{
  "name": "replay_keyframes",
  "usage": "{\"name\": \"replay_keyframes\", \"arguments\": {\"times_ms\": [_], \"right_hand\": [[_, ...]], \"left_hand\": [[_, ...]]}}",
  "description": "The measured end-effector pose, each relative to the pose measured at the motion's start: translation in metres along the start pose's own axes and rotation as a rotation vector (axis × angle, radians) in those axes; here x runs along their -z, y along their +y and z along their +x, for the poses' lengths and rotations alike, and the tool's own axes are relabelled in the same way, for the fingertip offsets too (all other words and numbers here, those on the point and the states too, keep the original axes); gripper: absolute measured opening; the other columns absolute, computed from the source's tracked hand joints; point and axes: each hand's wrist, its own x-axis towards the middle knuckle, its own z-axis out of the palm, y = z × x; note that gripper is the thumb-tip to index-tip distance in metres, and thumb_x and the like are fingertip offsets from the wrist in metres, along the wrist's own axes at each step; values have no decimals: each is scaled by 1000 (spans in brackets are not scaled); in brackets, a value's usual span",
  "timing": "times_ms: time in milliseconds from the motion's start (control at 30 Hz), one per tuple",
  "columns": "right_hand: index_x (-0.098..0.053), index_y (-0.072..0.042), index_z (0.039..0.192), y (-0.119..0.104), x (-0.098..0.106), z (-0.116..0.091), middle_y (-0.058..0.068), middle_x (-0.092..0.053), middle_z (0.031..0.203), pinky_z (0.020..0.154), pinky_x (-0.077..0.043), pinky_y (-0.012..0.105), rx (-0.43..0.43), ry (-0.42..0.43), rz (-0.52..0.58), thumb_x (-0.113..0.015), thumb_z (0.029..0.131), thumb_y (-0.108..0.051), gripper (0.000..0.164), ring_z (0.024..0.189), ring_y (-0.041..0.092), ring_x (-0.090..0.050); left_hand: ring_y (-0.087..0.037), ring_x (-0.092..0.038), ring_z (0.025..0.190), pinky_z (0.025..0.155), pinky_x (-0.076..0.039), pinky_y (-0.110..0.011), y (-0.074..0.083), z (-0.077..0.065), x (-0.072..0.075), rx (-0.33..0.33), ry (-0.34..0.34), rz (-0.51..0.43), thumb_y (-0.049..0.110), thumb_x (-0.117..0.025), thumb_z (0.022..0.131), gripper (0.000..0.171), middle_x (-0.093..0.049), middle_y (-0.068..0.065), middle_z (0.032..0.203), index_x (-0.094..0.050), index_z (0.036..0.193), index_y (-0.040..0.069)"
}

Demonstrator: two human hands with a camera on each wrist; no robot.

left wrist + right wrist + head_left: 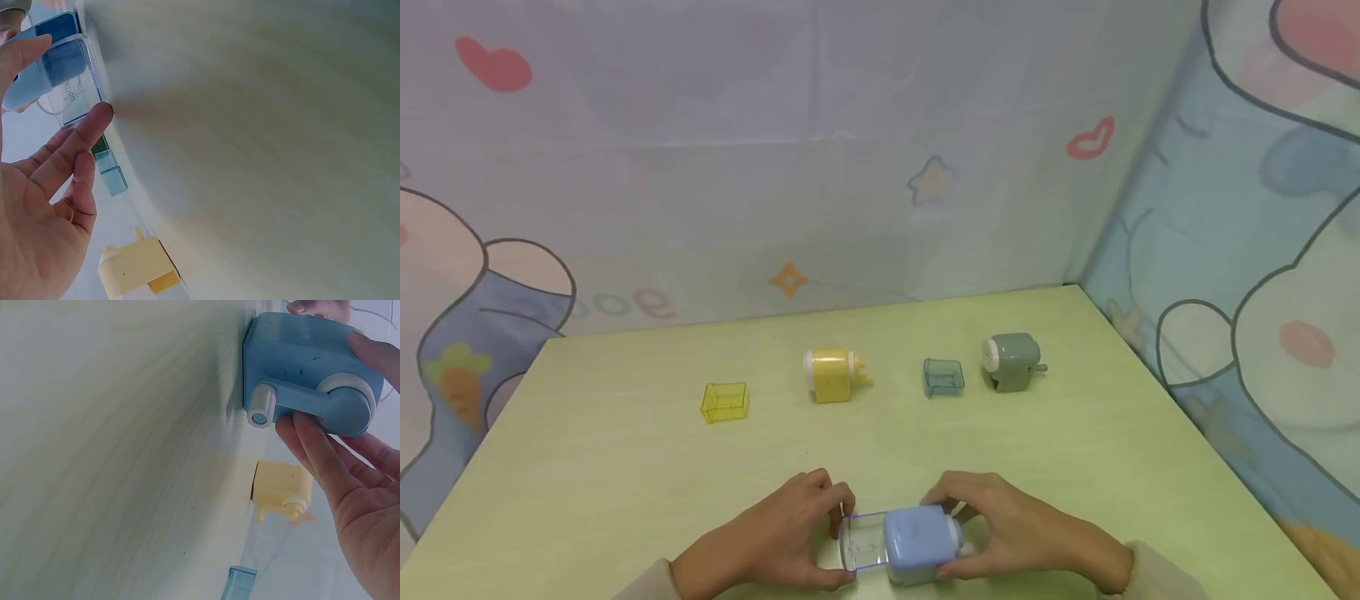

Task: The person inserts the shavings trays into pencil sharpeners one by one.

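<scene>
Backdrop [700, 183]: a pale cloth printed with hearts and a star is hanging behind the table.
Table [625, 467]: its light, wood-grained top is carrying everything else.
Right hand [1011, 525]: thumb and fingers are curling round the crank end of the blue sharpener [917, 537], gripping it.
Left hand [782, 533]: thumb and fingers are pinching the clear drawer [867, 546] by its near and far edges.
Blue sharpener: it is standing upright at the table's near side, between both hands.
Grey-green sharpener [1015, 362]: it is standing far right, crank pointing right.
Yellow sharpener [831, 375]: it is standing left of that one, well apart.
Clear drawer: it is meeting the blue sharpener's left side; how deep it is reaching, I cannot tell.
Yellow drawer [725, 402]: it is lying left of the yellow sharpener, apart.
Green drawer [944, 377]: it is lying just left of the grey-green sharpener.
</scene>
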Motion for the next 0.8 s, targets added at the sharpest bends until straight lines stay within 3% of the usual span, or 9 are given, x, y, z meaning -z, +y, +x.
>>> {"name": "replay_keyframes", "arguments": {"times_ms": [500, 800], "right_hand": [[-49, -22, 111, 1, 0, 1, -11, -54, 105, 72, -48, 23, -4, 4, 7, -75, 74, -35, 46, 91, 6, -54], [-49, -22, 111, 1, -1, 0, -11, -54, 105, 73, -48, 23, -8, 10, 6, -75, 74, -35, 46, 91, 6, -54]], "left_hand": [[1, -34, 79, 75, -34, -20, 3, 0, 2, -35, 23, 20, 60, -66, 67, 52, -41, 20, 78, -46, 97, 24], [1, -36, 79, 74, -35, -20, 4, 1, 3, -17, -13, -2, 62, -64, 69, 49, -41, 20, 79, -48, 97, 24]]}}
